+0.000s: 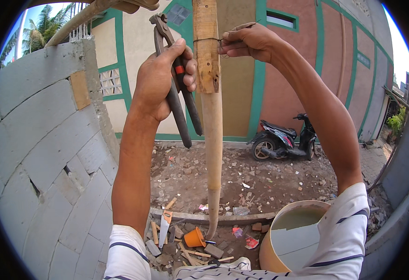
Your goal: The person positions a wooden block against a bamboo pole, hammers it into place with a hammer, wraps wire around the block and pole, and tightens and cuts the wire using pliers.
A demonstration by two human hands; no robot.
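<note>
My left hand (154, 79) is closed around a pair of end-cutting pincers (177, 114), held upright with the jaws at the top and the dark handles pointing down. To its right stands a pale bamboo pole (213, 140) with a wooden board (207, 67) at its upper part. A thin dark wire (207, 39) wraps across the board. On the board's right side, the fingers of my right hand (256, 43) pinch the wire; its ends are partly hidden by the fingers.
A grey block wall (50, 154) rises on the left. Below lie a handsaw (165, 228), an orange bucket (194, 237), wood strips and rubble. A round drum of water (266, 247) stands at lower right. Beyond are a parked motorbike (286, 142) and a painted building (284, 84).
</note>
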